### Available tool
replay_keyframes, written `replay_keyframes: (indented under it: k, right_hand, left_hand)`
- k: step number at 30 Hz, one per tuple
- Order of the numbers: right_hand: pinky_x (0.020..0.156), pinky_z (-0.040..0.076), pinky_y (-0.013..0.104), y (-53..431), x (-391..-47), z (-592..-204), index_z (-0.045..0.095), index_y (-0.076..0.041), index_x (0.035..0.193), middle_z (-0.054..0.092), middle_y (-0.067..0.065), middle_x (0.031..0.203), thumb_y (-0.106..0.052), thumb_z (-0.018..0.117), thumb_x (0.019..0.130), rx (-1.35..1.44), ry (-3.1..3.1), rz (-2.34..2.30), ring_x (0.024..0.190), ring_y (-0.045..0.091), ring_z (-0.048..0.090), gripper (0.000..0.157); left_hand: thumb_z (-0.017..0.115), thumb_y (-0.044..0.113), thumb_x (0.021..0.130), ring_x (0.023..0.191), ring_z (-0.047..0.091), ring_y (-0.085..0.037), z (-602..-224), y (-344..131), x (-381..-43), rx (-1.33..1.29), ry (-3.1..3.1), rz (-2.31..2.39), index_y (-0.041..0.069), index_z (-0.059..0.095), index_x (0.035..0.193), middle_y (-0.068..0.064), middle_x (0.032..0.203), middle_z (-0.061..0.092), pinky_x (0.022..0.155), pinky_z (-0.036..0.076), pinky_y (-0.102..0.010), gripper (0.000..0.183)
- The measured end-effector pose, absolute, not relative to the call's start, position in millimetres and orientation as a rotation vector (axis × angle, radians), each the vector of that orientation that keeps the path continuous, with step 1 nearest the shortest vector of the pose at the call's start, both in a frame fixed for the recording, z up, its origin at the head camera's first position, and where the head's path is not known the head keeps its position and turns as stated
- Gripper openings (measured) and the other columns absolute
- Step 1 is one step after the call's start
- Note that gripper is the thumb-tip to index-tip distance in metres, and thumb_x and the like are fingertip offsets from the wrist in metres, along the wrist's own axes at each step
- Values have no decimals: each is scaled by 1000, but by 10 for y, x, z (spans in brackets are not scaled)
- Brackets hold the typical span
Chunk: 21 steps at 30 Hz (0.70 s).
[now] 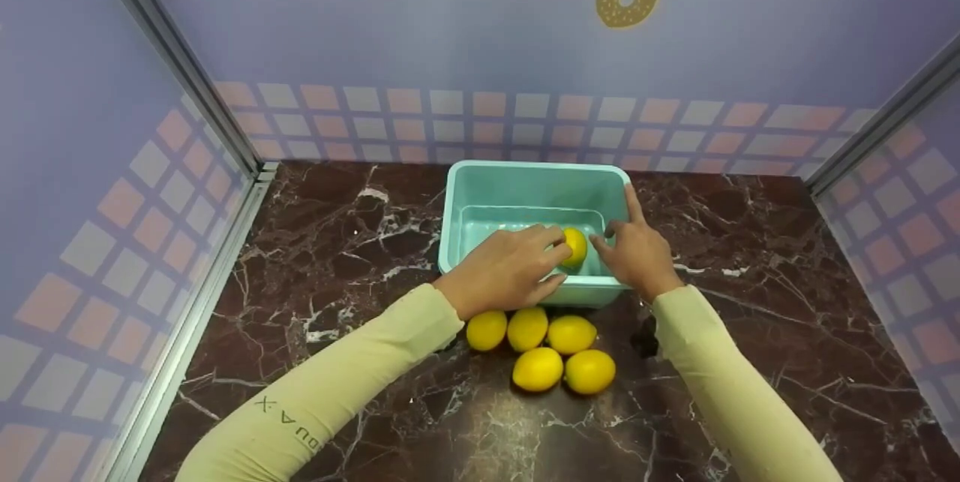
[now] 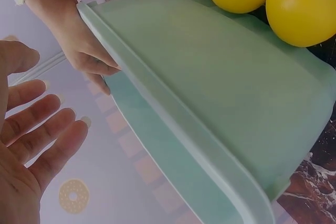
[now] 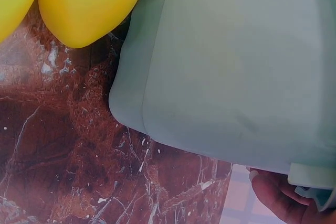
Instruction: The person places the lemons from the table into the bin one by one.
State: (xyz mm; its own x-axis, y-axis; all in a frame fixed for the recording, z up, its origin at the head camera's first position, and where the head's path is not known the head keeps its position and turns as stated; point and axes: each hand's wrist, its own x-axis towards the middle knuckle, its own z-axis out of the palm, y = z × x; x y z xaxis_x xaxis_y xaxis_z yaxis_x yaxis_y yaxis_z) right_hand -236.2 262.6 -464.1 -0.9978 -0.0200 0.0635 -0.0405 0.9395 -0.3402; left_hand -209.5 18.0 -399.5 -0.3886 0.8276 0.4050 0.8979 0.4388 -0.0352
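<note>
A pale green plastic bin (image 1: 540,170) stands against the back wall, with one lemon (image 1: 576,248) inside near its right end. My left hand (image 1: 514,264) reaches over the bin's front rim, its fingertips beside that lemon in the head view. In the left wrist view the left hand (image 2: 31,135) has its fingers spread loosely, nothing between them. My right hand (image 1: 641,253) grips the bin's right wall, some fingers inside and others along the outside. Below the rim, fingers of the right hand (image 3: 278,198) show in the right wrist view.
Several more lemons (image 1: 538,369) lie on the dark marbled table (image 1: 337,407) close before the bin. A purple panel with pink and white squares (image 1: 487,103) rises behind it. Side panels (image 1: 112,264) with metal edging close in the left and right.
</note>
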Motion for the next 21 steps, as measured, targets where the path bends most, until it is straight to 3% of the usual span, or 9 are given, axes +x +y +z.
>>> replay_keyframes:
  k: [21]
  right_hand:
    - [61,49,47,2624,-2362,-4661,70,-1,103,7,13,163,-40,57,94,50,-3016,524,67,31,61,42]
  left_hand:
    - [58,34,93,75,57,-13,-4021,223,-2030,-1498,-2352,-170,14,61,106,1,101,59,54,50,-25,24]
